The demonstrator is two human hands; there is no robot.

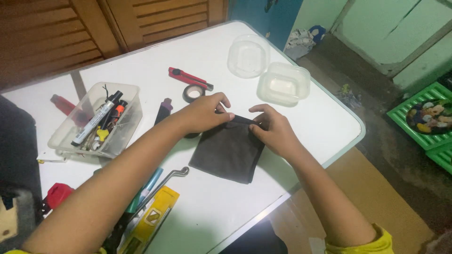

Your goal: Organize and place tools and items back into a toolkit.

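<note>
The dark grey folded square cloth [230, 151] lies flat mid-counter [320, 122]; the left hand [203, 113] and right hand [273, 129] pinch its far edge, the fold seemingly almost complete.

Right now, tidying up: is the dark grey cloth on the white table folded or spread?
Folded: the dark grey cloth lies as a compact layered square, both hands pinching its far edge.

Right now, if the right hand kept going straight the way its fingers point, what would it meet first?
Probably the left hand: the right hand points across the dark folded cloth at it, both pinching the cloth's far edge.
</note>
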